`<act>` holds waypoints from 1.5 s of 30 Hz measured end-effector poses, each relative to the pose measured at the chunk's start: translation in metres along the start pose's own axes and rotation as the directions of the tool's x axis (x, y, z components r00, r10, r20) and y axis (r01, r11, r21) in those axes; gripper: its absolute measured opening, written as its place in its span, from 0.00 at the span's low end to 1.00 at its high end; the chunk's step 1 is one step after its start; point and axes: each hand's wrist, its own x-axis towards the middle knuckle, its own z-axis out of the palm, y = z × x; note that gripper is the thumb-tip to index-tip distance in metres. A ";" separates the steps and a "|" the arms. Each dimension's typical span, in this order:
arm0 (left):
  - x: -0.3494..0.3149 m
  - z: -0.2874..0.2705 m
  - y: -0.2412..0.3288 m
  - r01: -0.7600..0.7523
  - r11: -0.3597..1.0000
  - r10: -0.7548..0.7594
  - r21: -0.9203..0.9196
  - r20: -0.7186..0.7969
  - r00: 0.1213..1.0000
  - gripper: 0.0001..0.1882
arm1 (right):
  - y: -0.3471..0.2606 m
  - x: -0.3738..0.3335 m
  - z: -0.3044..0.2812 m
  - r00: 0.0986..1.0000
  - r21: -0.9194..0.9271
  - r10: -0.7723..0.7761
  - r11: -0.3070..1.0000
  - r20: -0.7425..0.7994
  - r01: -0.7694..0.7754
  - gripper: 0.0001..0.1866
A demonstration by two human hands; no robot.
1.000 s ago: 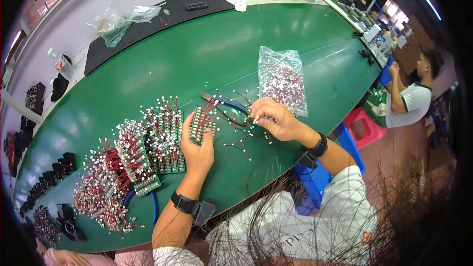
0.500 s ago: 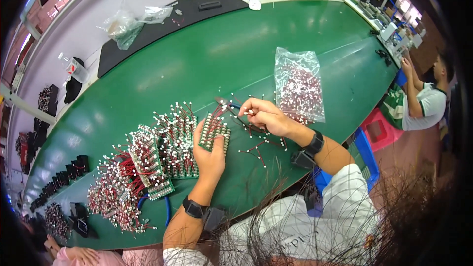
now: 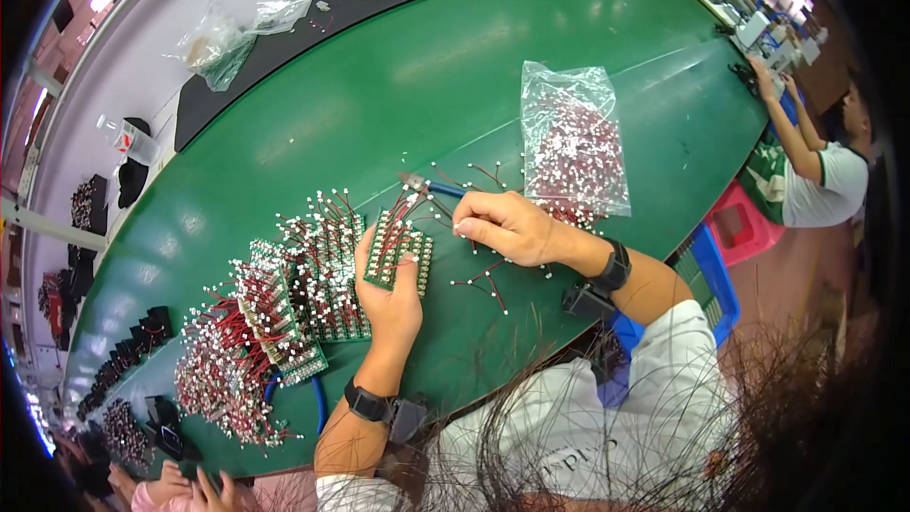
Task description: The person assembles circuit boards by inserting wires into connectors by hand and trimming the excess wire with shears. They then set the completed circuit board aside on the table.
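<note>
My left hand [image 3: 391,299] is closed around a green circuit board panel [image 3: 398,251], thumb over its near face. Rows of small white connectors cover the panel, and red wires stand up from its far left part. My right hand [image 3: 502,229] is pinched just right of the panel, apart from it. A tiny pale bit shows at its fingertips, too small to name. Beyond that hand lie blue-handled cutting pliers [image 3: 438,188], partly hidden by the fingers. Loose red wires with white ends [image 3: 495,292] are scattered around it.
Left of my hands stand wired panels [image 3: 332,275] and a heap of red-wire leads [image 3: 223,374]. A clear bag of leads [image 3: 573,147] lies at right. Black parts [image 3: 128,356] line the left edge. Co-workers sit at far right [image 3: 815,180] and lower left [image 3: 190,493].
The whole view has shifted slightly. My right fingers have drawn closer together, with the thumb brought to the fingertips. My left hand keeps the panel. The lower-left co-worker's hands have lifted.
</note>
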 end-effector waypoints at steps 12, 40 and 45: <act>0.000 0.000 -0.002 -0.041 0.999 0.041 0.036 0.016 0.999 0.27 | -0.013 -0.007 0.012 0.990 -0.033 -0.143 0.989 -0.004 0.143 0.06; -0.013 0.012 -0.006 -0.342 0.872 0.264 0.351 0.251 0.931 0.27 | -0.005 -0.010 0.030 0.976 -0.109 -0.201 0.975 -0.087 0.191 0.09; -0.014 0.012 -0.005 -0.386 0.838 0.300 0.385 0.265 0.916 0.27 | 0.001 -0.011 0.032 0.932 -0.325 -0.329 0.907 -0.152 0.267 0.10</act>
